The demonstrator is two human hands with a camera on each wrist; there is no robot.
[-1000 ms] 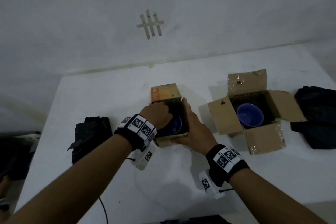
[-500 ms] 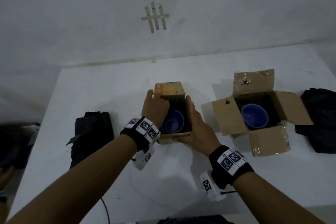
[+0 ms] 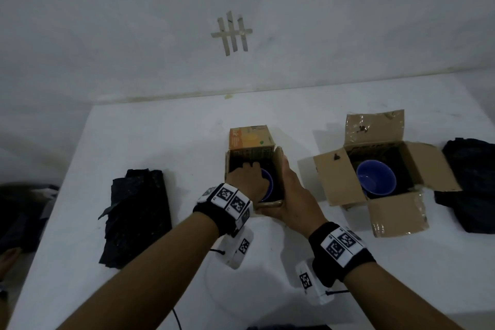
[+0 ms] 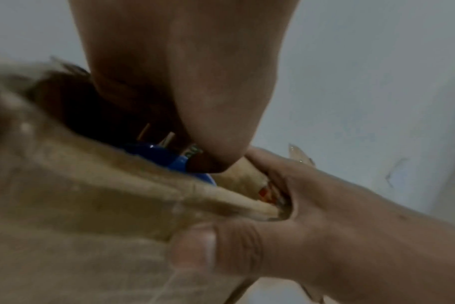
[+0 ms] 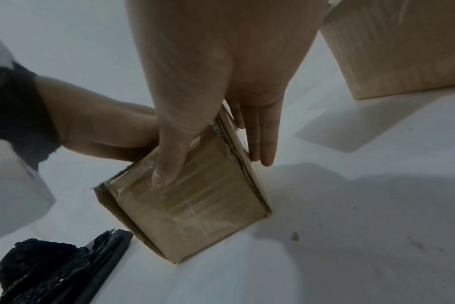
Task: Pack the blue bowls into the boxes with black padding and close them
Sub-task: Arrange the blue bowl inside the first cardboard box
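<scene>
A small cardboard box [image 3: 250,139] stands mid-table with its far flap up and black padding inside. A blue bowl [image 3: 268,185] sits in it, mostly covered by my left hand [image 3: 247,179]. That hand reaches down into the box, and its fingertips are hidden. My right hand [image 3: 288,187] clasps the box's near right corner. Its thumb [image 5: 166,170] lies on the front face of the box [image 5: 195,216] and its straight fingers [image 5: 260,139] lie along the raised right flap. A second open box [image 3: 334,182] to the right holds another blue bowl [image 3: 375,178] on black padding.
A pile of black padding [image 3: 136,214] lies left of the small box, and another pile [image 3: 471,185] lies right of the second box. The white table [image 3: 160,142] ends at a wall behind. Dark clutter sits beyond the table's left edge.
My left hand has come off the box's left side and gone down inside it, over the bowl. My right hand has kept its hold on the corner.
</scene>
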